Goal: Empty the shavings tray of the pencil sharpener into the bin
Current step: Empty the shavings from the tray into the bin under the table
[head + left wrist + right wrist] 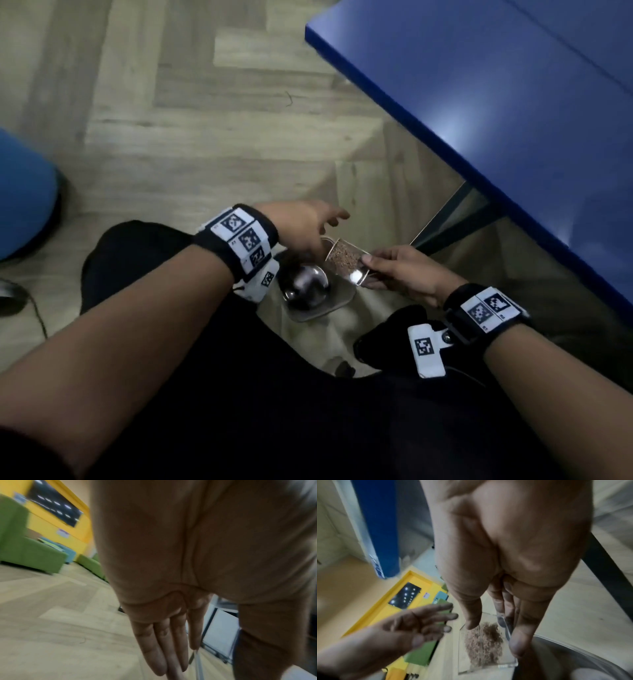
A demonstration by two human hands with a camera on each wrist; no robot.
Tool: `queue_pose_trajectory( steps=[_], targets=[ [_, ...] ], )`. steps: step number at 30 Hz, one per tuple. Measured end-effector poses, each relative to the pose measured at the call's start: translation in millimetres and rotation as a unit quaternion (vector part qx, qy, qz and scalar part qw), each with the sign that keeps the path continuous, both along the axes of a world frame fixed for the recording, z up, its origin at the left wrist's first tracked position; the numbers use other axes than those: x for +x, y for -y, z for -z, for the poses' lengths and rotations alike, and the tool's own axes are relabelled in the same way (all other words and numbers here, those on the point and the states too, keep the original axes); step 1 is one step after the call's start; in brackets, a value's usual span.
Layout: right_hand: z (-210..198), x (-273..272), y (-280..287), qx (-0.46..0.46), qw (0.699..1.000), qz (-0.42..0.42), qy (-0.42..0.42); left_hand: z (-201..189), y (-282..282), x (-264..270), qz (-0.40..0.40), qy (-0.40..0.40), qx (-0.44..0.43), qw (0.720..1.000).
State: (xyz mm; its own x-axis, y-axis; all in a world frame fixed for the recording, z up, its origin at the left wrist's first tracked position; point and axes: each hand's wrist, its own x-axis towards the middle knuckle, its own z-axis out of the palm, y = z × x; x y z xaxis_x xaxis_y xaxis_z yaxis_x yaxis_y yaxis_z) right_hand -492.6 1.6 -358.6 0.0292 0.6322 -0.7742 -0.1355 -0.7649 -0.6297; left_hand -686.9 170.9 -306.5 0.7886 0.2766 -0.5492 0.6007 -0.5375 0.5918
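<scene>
The shavings tray (346, 262) is a small clear plastic box with brown pencil shavings (483, 641) lying in it. My right hand (369, 263) pinches one end of the tray (488, 655), thumb on top and fingers underneath, and holds it tilted just above the bin (337, 298). The bin stands on the floor between my knees and has a shiny domed metal lid (306, 286). My left hand (323, 231) hovers beside the tray's far end with straight fingers (163, 649) and holds nothing. In the right wrist view the left hand (419, 628) appears blurred, apart from the tray.
A blue table (496, 102) overhangs on the right, with its dark metal leg (442, 216) close behind the bin. A blue seat (24, 192) is at the left, and a black cable (37, 315) lies on the pale wood floor (205, 120). My dark trousers fill the bottom of the head view.
</scene>
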Motion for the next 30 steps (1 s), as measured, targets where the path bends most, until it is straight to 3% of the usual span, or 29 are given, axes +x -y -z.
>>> queue_pose_trajectory(
  steps=[6,9,13,18,24,30],
  targets=[
    [98,-3,-13,-0.027,0.986,-0.05,0.158,38,-57,-8,-0.189,0.062,-0.011,0.98],
    [127,-9,-17,-0.049,0.971,-0.077,0.22,59,-71,-21,-0.257,0.07,-0.011,0.964],
    [155,-23,-24,-0.071,0.944,-0.111,0.302,66,-88,-26,-0.241,0.055,-0.009,0.969],
    [175,-45,-26,-0.078,0.906,-0.166,0.381,67,-99,-20,-0.28,0.08,-0.003,0.957],
    [184,-61,-31,-0.061,0.893,-0.188,0.404,69,-101,-20,-0.279,0.076,0.006,0.957],
    [185,-56,-33,-0.047,0.9,-0.156,0.403,70,-100,-17,-0.27,0.075,0.013,0.96]
  ],
)
